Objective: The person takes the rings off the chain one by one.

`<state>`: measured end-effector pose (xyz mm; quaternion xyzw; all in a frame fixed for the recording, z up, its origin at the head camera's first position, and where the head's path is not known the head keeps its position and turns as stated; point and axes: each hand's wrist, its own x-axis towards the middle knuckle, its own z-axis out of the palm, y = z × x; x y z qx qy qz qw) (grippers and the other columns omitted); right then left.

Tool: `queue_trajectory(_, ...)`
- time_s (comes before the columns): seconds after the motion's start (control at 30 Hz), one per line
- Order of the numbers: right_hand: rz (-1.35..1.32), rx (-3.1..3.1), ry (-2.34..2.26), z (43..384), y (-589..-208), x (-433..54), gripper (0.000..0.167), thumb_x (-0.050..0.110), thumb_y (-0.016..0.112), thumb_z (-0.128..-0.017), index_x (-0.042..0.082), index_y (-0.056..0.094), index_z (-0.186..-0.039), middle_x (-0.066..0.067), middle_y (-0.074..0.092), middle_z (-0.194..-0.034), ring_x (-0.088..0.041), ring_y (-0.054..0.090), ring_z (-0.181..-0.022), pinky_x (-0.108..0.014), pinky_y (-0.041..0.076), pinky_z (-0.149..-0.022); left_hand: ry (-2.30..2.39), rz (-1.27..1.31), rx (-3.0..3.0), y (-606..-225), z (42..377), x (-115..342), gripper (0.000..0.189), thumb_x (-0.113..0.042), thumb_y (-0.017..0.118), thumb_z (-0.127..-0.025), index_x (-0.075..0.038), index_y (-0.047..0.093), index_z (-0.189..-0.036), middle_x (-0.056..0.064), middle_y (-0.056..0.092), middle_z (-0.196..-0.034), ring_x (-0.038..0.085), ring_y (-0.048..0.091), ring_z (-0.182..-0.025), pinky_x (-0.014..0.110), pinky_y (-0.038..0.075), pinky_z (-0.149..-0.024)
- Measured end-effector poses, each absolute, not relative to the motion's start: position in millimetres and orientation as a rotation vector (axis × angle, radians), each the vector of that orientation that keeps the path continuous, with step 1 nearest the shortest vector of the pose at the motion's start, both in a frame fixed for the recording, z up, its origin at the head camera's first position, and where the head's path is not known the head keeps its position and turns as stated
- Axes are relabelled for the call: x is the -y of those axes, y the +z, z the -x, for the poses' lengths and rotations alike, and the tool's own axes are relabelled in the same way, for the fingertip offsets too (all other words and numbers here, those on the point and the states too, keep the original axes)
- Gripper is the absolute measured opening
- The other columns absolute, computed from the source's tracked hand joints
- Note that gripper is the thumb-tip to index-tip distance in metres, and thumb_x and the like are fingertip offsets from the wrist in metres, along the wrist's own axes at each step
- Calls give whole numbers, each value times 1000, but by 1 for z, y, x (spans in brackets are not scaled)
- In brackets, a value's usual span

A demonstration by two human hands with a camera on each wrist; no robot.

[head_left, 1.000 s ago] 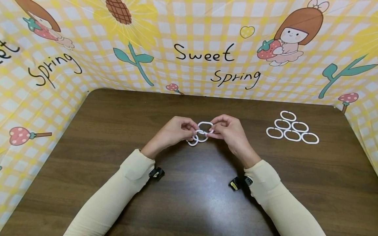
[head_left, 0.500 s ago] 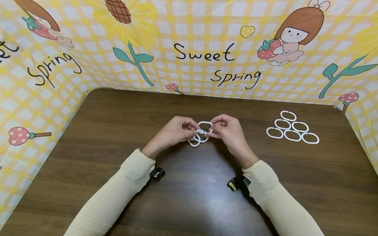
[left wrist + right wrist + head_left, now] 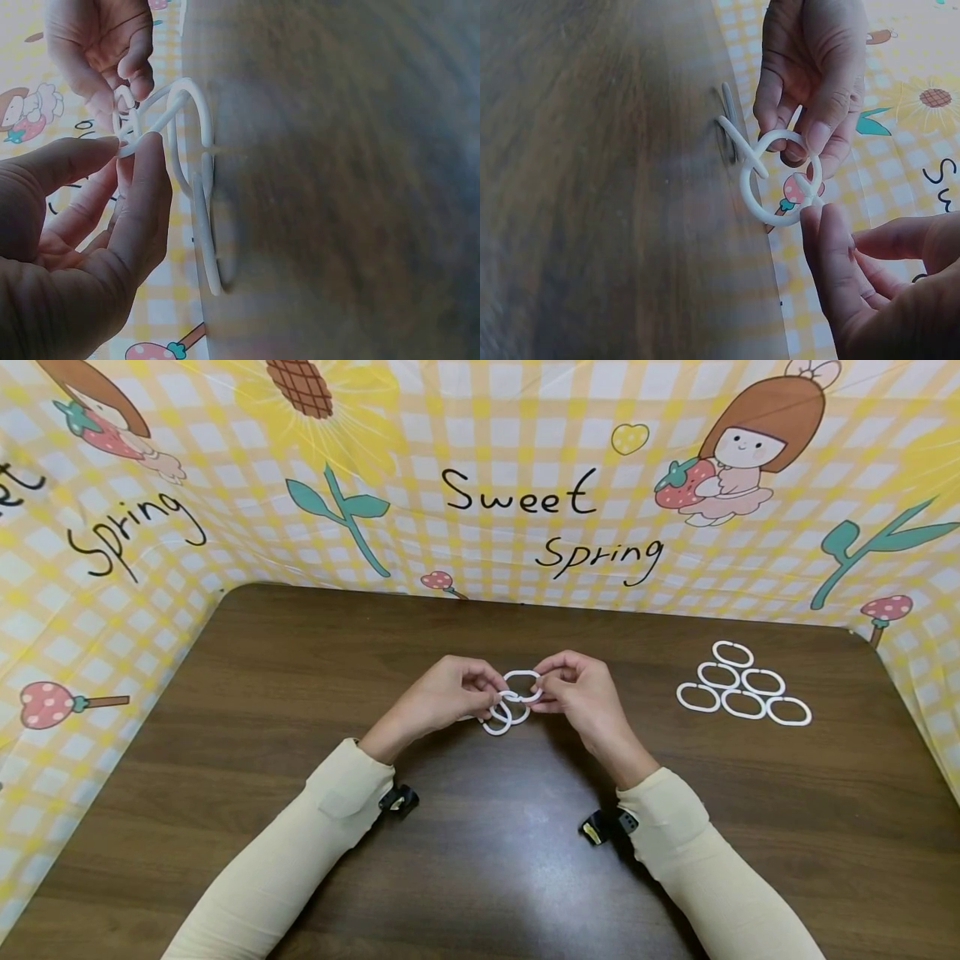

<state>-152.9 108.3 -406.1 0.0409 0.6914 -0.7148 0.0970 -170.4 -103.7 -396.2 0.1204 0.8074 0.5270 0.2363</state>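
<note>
Over the brown table [image 3: 480, 877] we do best to keep both hands low and steady. Our left hand [image 3: 450, 689] pinches one white link [image 3: 746, 187]; our right hand [image 3: 585, 689] pinches the far link [image 3: 521, 673], and the two links meet between our fingertips. To join them well, we should brace the left one, ease the other round without twisting, and let the trailing links [image 3: 200, 112] hang slack. Whether the joint is fully hooked, we cannot tell.

Compared with one second ago, our hands hold nearly the same place, the six loose links [image 3: 740, 682] at the right lie unmoved, and the nearest trailing link sits slightly further right.
</note>
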Motion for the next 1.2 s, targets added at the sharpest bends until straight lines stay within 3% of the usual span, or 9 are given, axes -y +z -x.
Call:
queue_trajectory(0.67,-141,-2079,-2122,155,-410,-104,18,-12,59,-93,-17,62,-110,-2,63,-79,-13,67,-76,-21,62,-71,1466,-335,-2192,-397,170,101,17,1,62,-95,1,74,-109,14,69,-94,15,66,-79,31,61,-76)
queue_trajectory(1.2,-191,-2089,-2176,154,-410,-102,19,-14,55,-92,-17,60,-110,-6,58,-81,-9,66,-67,-23,62,-71,1463,-323,-2197,-397,170,101,18,0,64,-95,5,72,-110,11,69,-90,14,66,-77,26,59,-71)
